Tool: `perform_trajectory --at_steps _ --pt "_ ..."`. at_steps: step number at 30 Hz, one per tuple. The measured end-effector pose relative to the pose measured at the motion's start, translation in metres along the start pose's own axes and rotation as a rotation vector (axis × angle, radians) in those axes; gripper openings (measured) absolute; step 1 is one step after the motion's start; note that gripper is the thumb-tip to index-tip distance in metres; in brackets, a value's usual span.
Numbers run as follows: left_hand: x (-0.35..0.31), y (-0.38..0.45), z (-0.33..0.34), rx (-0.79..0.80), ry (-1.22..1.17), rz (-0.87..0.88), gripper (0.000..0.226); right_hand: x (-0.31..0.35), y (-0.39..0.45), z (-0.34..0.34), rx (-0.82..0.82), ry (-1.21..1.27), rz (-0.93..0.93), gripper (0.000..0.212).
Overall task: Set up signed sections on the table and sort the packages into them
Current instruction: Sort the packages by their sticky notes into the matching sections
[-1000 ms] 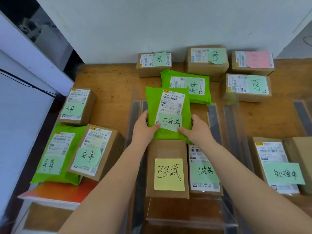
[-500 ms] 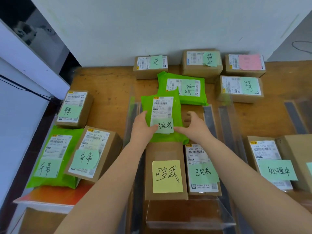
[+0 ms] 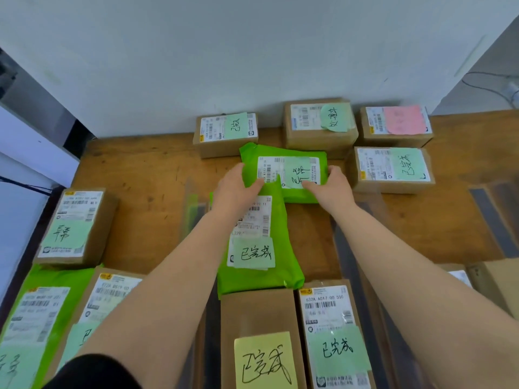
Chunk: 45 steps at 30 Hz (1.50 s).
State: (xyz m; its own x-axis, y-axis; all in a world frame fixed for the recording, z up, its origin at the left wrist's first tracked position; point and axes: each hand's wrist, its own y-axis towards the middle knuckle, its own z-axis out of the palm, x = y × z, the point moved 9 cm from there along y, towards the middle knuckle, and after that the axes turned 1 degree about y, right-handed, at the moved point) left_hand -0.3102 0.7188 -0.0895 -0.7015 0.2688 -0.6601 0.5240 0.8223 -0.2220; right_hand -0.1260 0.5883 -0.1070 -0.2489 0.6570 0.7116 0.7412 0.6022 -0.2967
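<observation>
My left hand [image 3: 234, 186] grips the left end of the far green mailer [image 3: 283, 175], thumb on top near its label, and my right hand [image 3: 332, 185] grips its right end the same way. That mailer lies on the desk [image 3: 146, 175] toward the back edge, just in front of three brown boxes [image 3: 226, 134] lined along the wall. Its near edge overlaps the far end of a second green mailer [image 3: 258, 248], which lies flat in the middle of the desk under my left forearm. Touching that one's near end sit a brown box with a yellow note [image 3: 264, 357] and a box with a green note [image 3: 335, 349]. More noted packages [image 3: 74, 224] crowd the left edge.
</observation>
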Motion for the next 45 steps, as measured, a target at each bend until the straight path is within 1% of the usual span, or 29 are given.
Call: perform_trajectory --at_steps 2,5,8,12,16,19,22,26,31,33,35,36,38,40,43,45 --pt "0.006 0.013 0.006 0.047 -0.047 -0.066 0.064 -0.007 0.008 0.004 0.011 0.058 0.038 0.067" --pt "0.015 0.025 0.014 0.109 -0.022 -0.162 0.057 -0.013 0.014 0.008 0.001 0.155 0.085 0.060" --pt "0.016 0.028 0.016 0.093 -0.058 -0.179 0.050 -0.012 0.014 0.008 -0.030 0.238 0.123 0.052" --pt "0.001 0.026 0.007 0.003 -0.176 -0.090 0.053 0.004 0.004 -0.008 -0.142 0.277 0.035 0.048" --pt "-0.025 0.019 -0.022 -0.105 -0.264 0.025 0.061 0.025 -0.012 -0.034 -0.231 0.322 -0.060 0.053" --pt "-0.051 0.006 -0.054 -0.189 -0.337 0.112 0.056 0.044 -0.027 -0.056 -0.259 0.463 -0.107 0.050" --pt "-0.078 -0.015 -0.088 -0.261 -0.374 0.206 0.047 0.067 -0.045 -0.077 -0.248 0.634 -0.208 0.049" --pt "-0.103 -0.047 -0.126 -0.328 -0.374 0.259 0.046 0.092 -0.071 -0.098 -0.163 0.708 -0.280 0.049" --pt "-0.115 -0.101 -0.165 -0.387 -0.343 0.312 0.040 0.120 -0.118 -0.098 0.078 0.745 -0.390 0.059" --pt "-0.110 -0.126 -0.176 -0.411 -0.322 0.322 0.037 0.127 -0.141 -0.091 0.139 0.752 -0.412 0.056" --pt "-0.100 -0.152 -0.186 -0.435 -0.326 0.315 0.035 0.130 -0.163 -0.084 0.170 0.798 -0.411 0.047" --pt "-0.093 -0.164 -0.190 -0.448 -0.331 0.303 0.037 0.131 -0.175 -0.078 0.189 0.834 -0.402 0.044" --pt "-0.075 -0.188 -0.198 -0.510 -0.316 0.259 0.047 0.132 -0.196 -0.063 0.235 0.909 -0.368 0.043" --pt "-0.052 -0.215 -0.207 -0.613 -0.300 0.191 0.059 0.131 -0.216 -0.047 0.276 0.978 -0.309 0.049" --pt "-0.013 -0.260 -0.211 -0.729 -0.400 0.057 0.074 0.130 -0.248 -0.021 0.307 1.073 -0.217 0.056" --pt "0.016 -0.286 -0.205 -0.751 -0.519 -0.050 0.079 0.132 -0.275 -0.003 0.314 1.085 -0.204 0.056"
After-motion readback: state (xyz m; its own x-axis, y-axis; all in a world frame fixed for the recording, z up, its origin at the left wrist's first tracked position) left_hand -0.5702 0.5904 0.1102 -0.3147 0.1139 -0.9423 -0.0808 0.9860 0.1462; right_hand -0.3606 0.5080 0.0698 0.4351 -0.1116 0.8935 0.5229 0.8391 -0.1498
